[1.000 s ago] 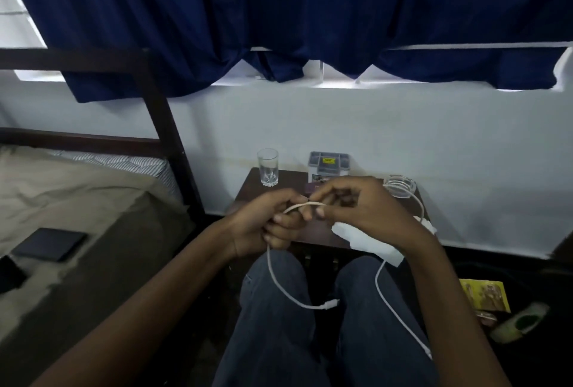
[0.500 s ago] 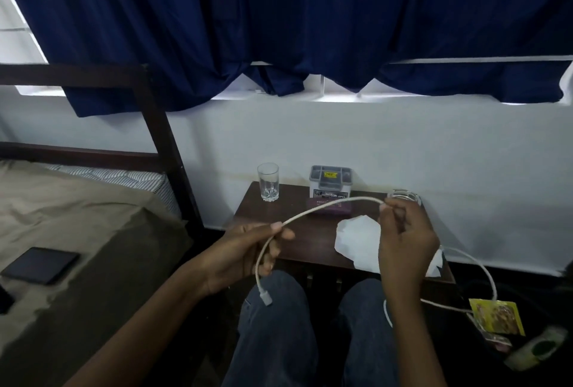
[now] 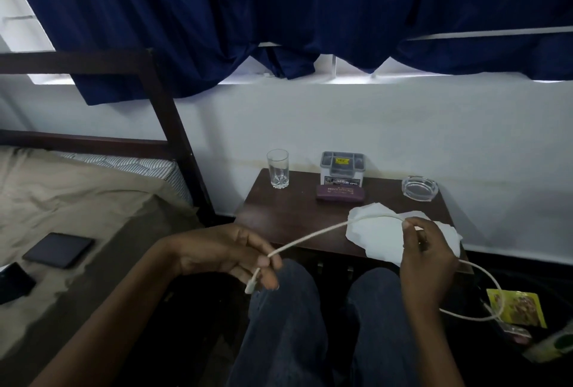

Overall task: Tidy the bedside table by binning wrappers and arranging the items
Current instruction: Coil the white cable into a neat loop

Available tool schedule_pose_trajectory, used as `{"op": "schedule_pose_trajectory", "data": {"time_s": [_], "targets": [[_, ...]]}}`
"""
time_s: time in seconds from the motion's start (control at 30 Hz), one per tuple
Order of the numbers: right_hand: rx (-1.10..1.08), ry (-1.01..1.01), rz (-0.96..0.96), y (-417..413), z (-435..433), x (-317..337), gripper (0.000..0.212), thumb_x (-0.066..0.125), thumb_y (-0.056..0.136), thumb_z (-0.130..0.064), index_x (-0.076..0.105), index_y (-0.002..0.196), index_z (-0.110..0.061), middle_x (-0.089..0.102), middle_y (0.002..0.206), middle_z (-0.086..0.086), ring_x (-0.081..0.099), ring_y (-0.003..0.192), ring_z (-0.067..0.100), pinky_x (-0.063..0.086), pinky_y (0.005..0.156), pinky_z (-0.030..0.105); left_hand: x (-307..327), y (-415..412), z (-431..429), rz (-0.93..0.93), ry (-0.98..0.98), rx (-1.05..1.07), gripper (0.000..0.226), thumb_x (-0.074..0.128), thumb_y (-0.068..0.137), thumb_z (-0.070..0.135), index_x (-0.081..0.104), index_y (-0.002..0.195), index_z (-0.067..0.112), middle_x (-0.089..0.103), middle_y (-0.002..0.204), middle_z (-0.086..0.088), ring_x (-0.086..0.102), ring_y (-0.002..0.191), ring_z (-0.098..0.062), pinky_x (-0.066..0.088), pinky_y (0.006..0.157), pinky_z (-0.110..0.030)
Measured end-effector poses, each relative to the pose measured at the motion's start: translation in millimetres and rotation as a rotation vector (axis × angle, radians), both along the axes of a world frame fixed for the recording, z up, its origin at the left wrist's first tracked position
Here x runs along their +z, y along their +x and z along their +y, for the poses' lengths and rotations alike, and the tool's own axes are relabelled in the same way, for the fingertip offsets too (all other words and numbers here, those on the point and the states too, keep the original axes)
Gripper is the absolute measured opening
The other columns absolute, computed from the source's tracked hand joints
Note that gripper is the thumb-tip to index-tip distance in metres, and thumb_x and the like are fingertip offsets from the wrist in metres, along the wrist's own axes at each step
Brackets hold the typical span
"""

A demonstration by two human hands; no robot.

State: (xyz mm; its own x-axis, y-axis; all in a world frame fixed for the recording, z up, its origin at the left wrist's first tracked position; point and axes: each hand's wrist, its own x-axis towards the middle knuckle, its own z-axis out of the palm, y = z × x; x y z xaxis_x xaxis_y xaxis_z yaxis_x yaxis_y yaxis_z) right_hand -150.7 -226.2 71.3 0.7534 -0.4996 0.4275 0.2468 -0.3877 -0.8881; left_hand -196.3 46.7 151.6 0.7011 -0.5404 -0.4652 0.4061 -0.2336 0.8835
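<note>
A white charging cable stretches between both hands above my knees. My left hand pinches it near its plug end, which hangs just below the fingers. My right hand grips it farther along, over a crumpled white tissue on the dark bedside table. The cable's free part loops down to the right toward the floor. On the table stand a drinking glass, a grey organiser box, a purple case and a glass ashtray.
A yellow-green wrapper and other litter lie on the dark floor at the right. The bed with a dark frame post is at the left, a tablet and a phone on it. Blue curtains hang above.
My hands were together over the table edge and have drawn apart. The cable is now pulled out straighter between them, and the plug end hangs by my left hand.
</note>
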Motion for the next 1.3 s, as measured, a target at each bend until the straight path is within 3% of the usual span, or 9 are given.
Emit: {"op": "schedule_pose_trajectory", "data": {"time_s": [0.2, 0.33, 0.43, 0.57, 0.7, 0.87, 1.03, 1.17, 1.3], "targets": [[0.345, -0.223, 0.279, 8.1, -0.3, -26.3, 0.015, 0.051, 0.092, -0.011, 0.056, 0.079, -0.016, 0.058, 0.068, 0.008, 0.053, 0.065, 0.028, 0.039, 0.061, 0.037, -6.6, 0.7, 4.8, -0.068, -0.359, 0.277, 0.052, 0.090, 0.052, 0.016, 0.074, 0.102, 0.014, 0.074, 0.098, -0.010, 0.072, 0.087, -0.020, 0.058, 0.070, -0.026], [0.637, -0.292, 0.342, 8.3, 1.7, -30.9, 0.025, 0.051, 0.092, -0.011, 0.051, 0.070, -0.024, 0.053, 0.062, -0.002, 0.046, 0.055, 0.007, 0.038, 0.058, 0.022, -9.2, 6.6, -5.4, -0.160, -0.501, 0.526, 0.065, 0.094, 0.040, 0.014, 0.074, 0.102, 0.014, 0.074, 0.096, -0.005, 0.072, 0.082, -0.015, 0.058, 0.067, -0.023], [0.847, -0.338, 0.446, 5.9, 5.2, -25.6, 0.028, 0.051, 0.093, -0.014, 0.054, 0.070, -0.029, 0.054, 0.065, -0.005, 0.048, 0.063, 0.006, 0.041, 0.068, 0.027, -10.2, 13.0, -11.4, -0.243, -0.555, 0.739, 0.060, 0.094, 0.035, 0.020, 0.077, 0.092, 0.012, 0.075, 0.098, -0.006, 0.072, 0.087, -0.015, 0.057, 0.066, -0.020], [1.090, -0.422, 0.587, -7.3, 8.6, -3.9, 0.030, 0.048, 0.095, -0.020, 0.055, 0.069, -0.034, 0.055, 0.068, -0.010, 0.051, 0.070, 0.003, 0.040, 0.074, 0.023, -15.5, 17.7, -12.1, -0.277, -0.531, 0.967, 0.036, 0.074, 0.060, 0.015, 0.070, 0.095, 0.010, 0.075, 0.096, -0.006, 0.072, 0.089, -0.014, 0.058, 0.067, -0.021], [1.292, -0.473, 0.622, -26.7, 11.9, 39.7, 0.027, 0.044, 0.097, -0.022, 0.056, 0.073, -0.028, 0.047, 0.064, -0.010, 0.043, 0.059, -0.002, 0.034, 0.060, 0.011, -21.9, 17.1, -11.6, -0.326, -0.462, 1.041, 0.025, 0.062, 0.074, 0.009, 0.065, 0.098, 0.008, 0.075, 0.093, -0.006, 0.072, 0.089, -0.015, 0.058, 0.073, -0.022], [1.405, -0.324, 0.500, -46.9, 15.6, 73.2, 0.017, 0.053, 0.093, -0.023, 0.064, 0.080, -0.020, 0.054, 0.062, -0.008, 0.046, 0.060, -0.004, 0.036, 0.061, 0.010, -26.8, 13.4, -20.7, -0.456, -0.217, 0.991, 0.024, 0.064, 0.079, -0.003, 0.065, 0.101, 0.005, 0.074, 0.098, -0.010, 0.071, 0.093, -0.019, 0.058, 0.079, -0.024], [1.228, -0.037, 0.251, -50.9, 18.2, 80.0, 0.006, 0.067, 0.079, -0.024, 0.071, 0.083, -0.023, 0.062, 0.071, 0.016, 0.053, 0.066, 0.012, 0.041, 0.064, 0.022, -18.8, 4.2, -37.3, -0.536, 0.073, 0.661, 0.025, 0.065, 0.077, -0.009, 0.068, 0.092, 0.011, 0.076, 0.080, 0.000, 0.071, 0.075, -0.008, 0.056, 0.065, -0.017], [0.898, 0.191, 0.047, -44.9, 18.1, 80.6, 0.017, 0.065, 0.081, -0.005, 0.072, 0.081, -0.020, 0.073, 0.081, -0.010, 0.066, 0.075, -0.001, 0.047, 0.071, 0.009, -10.2, -6.9, -51.7, -0.342, 0.028, 0.290, 0.024, 0.062, 0.078, -0.010, 0.069, 0.094, 0.007, 0.076, 0.081, -0.004, 0.071, 0.069, -0.008, 0.052, 0.061, -0.014], [0.667, 0.249, 0.000, -33.8, 16.1, 67.9, 0.009, 0.068, 0.079, -0.004, 0.068, 0.079, -0.013, 0.064, 0.060, -0.013, 0.057, 0.059, -0.001, 0.043, 0.060, 0.008, -4.9, -14.2, -56.3, -0.256, -0.045, 0.114, 0.023, 0.063, 0.080, 0.006, 0.072, 0.099, 0.016, 0.075, 0.093, -0.006, 0.071, 0.080, -0.012, 0.053, 0.069, -0.017]]}}
